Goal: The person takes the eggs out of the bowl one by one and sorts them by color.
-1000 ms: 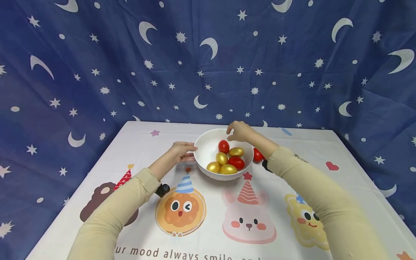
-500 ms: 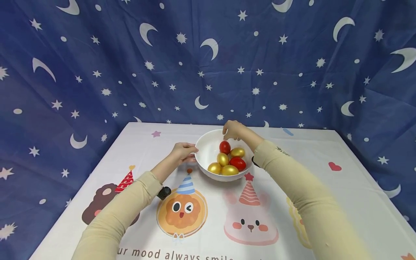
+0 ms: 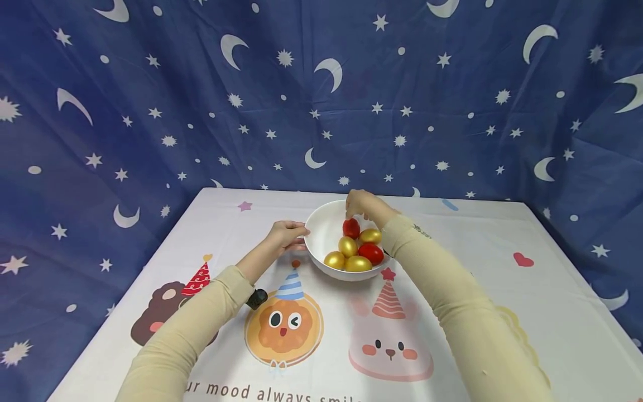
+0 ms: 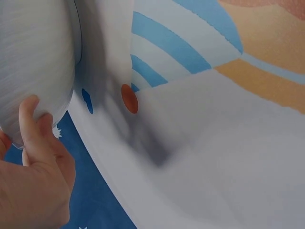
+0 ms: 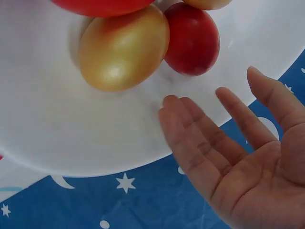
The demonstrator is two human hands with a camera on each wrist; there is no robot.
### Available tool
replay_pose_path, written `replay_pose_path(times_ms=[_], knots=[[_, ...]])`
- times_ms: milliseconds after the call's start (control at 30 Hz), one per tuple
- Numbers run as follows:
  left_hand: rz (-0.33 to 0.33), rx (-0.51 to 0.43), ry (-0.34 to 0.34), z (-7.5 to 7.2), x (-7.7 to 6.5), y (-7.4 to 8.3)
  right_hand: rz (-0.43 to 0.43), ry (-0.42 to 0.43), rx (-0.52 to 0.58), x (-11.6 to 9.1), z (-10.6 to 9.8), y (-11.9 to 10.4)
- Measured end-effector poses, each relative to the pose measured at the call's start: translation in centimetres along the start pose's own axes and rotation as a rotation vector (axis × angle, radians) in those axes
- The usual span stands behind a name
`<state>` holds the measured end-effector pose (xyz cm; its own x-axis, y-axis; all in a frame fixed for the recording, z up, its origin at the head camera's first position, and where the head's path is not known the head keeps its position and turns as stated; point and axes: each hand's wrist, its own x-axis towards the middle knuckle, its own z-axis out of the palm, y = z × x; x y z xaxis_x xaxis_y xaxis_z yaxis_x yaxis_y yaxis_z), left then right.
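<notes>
Red egg [image 3: 351, 228] lies beneath the right hand [image 3: 363, 203], in the white bowl [image 3: 324, 230] near the table's [image 3: 477, 237] far edge. I see those fingers loosely spread, holding nothing; the left hand [image 3: 284, 234] pinches the bowl's rim. Probably light, stiff, slippery: I'd cradle its widest part.

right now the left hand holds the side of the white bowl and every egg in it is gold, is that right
Not quite: the eggs are not all gold. The head view shows two red eggs among the gold eggs. The left hand does hold the side of the white bowl.
</notes>
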<state>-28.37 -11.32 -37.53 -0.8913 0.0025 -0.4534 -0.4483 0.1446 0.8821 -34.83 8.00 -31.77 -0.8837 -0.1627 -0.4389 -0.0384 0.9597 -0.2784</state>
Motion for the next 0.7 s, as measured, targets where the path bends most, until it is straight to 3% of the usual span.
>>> replay_pose_path(times_ms=[267,333,400,500,567,700], knots=[[0.012,0.006,-0.003,0.0,0.4,-0.1,0.075,-0.067,-0.056,2.7,0.9,0.2],[0.013,0.012,-0.003,0.0,0.5,-0.2,0.061,-0.066,-0.077,4.9,1.7,0.8],[0.016,0.004,-0.005,-0.1,0.6,-0.3,0.041,-0.089,-0.104,9.4,2.9,2.0],[0.014,0.000,-0.004,-0.2,0.7,-0.3,0.024,-0.128,-0.122,14.3,4.5,3.2],[0.013,-0.006,-0.003,-0.3,0.7,-0.3,0.058,-0.162,-0.081,14.2,4.6,2.7],[0.000,-0.009,-0.002,-0.1,0.5,-0.2,0.153,-0.159,0.036,6.4,3.3,-0.3]])
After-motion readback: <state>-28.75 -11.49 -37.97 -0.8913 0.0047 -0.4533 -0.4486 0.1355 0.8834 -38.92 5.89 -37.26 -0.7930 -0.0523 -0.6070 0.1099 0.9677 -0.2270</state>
